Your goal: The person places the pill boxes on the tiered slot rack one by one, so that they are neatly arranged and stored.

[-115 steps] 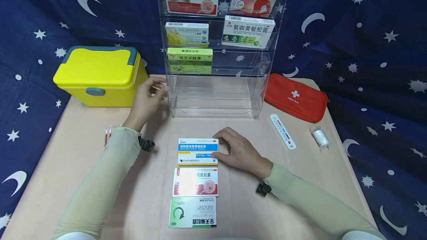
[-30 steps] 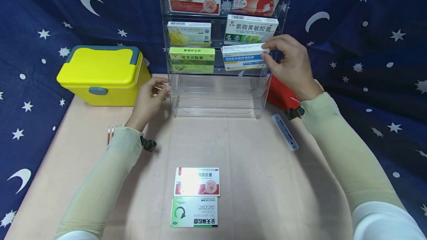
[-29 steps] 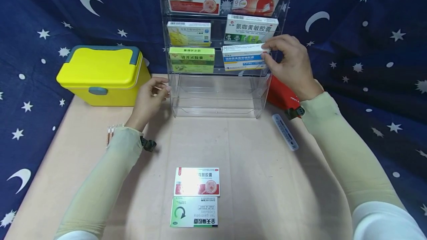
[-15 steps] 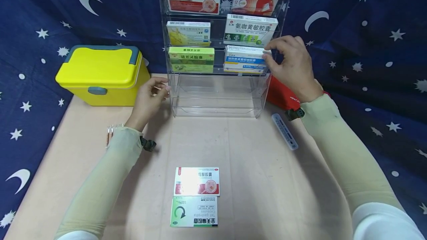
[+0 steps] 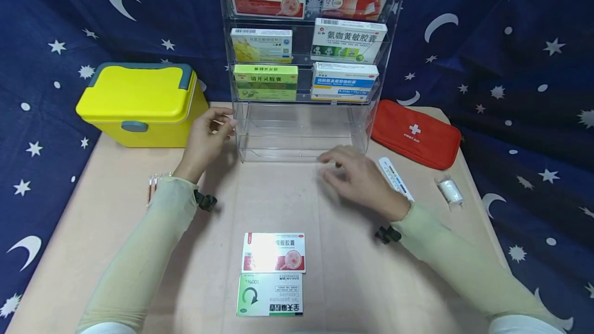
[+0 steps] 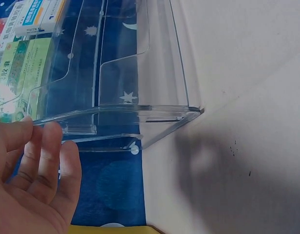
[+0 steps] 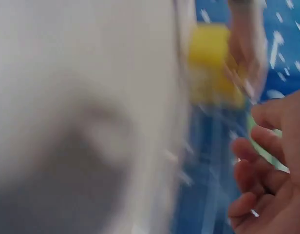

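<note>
My left hand (image 5: 207, 138) is at the left side of a clear tiered display rack (image 5: 297, 156). In the left wrist view its thumb and fingertips pinch the edge of the rack's side panel (image 6: 116, 114). Blurred by motion, my right hand (image 5: 359, 179) hangs over the table before the rack's lower right, fingers loosely bent around nothing. A blue-and-white medicine box (image 5: 344, 82) stands in the third tier on the right, beside a green box (image 5: 265, 82). On the table lie a red-and-white box (image 5: 274, 252) and, below it, a green-and-white box (image 5: 270, 295).
Higher tiers hold several more medicine boxes. A yellow case (image 5: 139, 107) stands left of the rack. To the right lie a red first-aid pouch (image 5: 417, 135), a thermometer card (image 5: 394, 177) and a wrapped white roll (image 5: 450, 191). Small swabs (image 5: 152, 187) lie by the left sleeve.
My right hand carried the blue-and-white box from the table into the third tier, let go, and moved down toward the table. My left hand stays at the rack.
</note>
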The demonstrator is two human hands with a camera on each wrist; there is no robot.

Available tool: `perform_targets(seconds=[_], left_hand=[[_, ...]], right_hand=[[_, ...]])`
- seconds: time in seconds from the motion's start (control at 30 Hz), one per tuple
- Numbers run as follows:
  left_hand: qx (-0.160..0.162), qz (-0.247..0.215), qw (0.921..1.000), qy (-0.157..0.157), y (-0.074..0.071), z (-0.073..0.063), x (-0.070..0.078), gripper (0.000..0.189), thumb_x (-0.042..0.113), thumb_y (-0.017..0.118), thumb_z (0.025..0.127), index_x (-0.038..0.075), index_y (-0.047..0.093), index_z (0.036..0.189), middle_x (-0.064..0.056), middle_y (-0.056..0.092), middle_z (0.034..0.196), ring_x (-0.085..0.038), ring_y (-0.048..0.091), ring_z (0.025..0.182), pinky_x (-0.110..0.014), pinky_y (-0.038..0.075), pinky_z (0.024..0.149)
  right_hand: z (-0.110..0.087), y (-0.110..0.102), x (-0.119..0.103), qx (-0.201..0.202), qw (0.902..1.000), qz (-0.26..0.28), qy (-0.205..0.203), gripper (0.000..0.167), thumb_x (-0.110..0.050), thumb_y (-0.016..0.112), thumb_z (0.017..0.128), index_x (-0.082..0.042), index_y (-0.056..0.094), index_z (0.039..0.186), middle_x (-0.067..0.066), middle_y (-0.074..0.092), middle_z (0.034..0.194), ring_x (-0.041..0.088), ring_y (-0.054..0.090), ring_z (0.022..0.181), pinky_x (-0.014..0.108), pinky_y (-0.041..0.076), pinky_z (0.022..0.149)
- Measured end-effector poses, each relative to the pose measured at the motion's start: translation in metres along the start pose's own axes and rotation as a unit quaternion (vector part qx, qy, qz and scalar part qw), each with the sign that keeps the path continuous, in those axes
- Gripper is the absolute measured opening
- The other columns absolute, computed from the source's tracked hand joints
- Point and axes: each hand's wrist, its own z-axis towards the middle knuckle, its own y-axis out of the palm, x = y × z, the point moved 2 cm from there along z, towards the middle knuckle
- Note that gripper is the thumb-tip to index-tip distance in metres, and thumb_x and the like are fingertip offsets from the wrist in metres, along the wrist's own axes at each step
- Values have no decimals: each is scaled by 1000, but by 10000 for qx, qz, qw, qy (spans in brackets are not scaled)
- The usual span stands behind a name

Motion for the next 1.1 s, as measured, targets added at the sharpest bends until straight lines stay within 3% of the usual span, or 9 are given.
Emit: perform_targets(seconds=[0.13,0.33,0.4,0.67,0.83,1.1], left_hand=[[1,-19,10000,-12,0,0,-1,28,13,66,100,-1,64,125,-15,65,102,-35,66,85,-30,58,72],[13,-49,10000,-27,-1,0,1,27,13,66,101,0,64,125,-15,65,102,-34,65,84,-27,57,72],[33,-35,10000,-16,-1,-1,0,27,13,66,101,0,64,125,-15,65,101,-32,65,83,-26,57,71],[28,11,10000,-59,0,-1,-2,27,14,66,101,1,65,125,-13,65,101,-26,65,82,-29,57,72],[53,-1,10000,-50,0,-1,-1,27,13,66,101,1,65,124,-13,65,101,-21,65,79,-29,58,72],[57,23,10000,-45,1,-1,-1,26,12,65,101,1,65,125,-14,65,101,-24,65,80,-29,58,72]], right_hand=[[-38,45,-17,-1079,9939,184,122,31,-31,74,94,-17,70,122,-5,67,108,11,55,87,30,50,74],[-69,75,-38,-1595,9865,359,90,37,-39,76,92,-16,72,120,-10,67,107,7,55,90,28,51,78],[-74,80,-41,-1684,9848,411,115,38,-41,76,92,-16,72,121,-11,67,107,6,56,93,27,51,81],[-80,89,-47,-1889,9792,675,311,40,-46,78,89,-22,73,121,-16,62,104,7,54,84,22,46,69],[-82,90,-48,-1958,9762,823,439,41,-46,80,87,-23,72,121,-16,60,106,7,53,86,22,46,70],[-77,85,-42,-1660,9805,879,575,40,-39,80,89,-22,70,123,-15,58,110,9,55,90,23,48,73]])
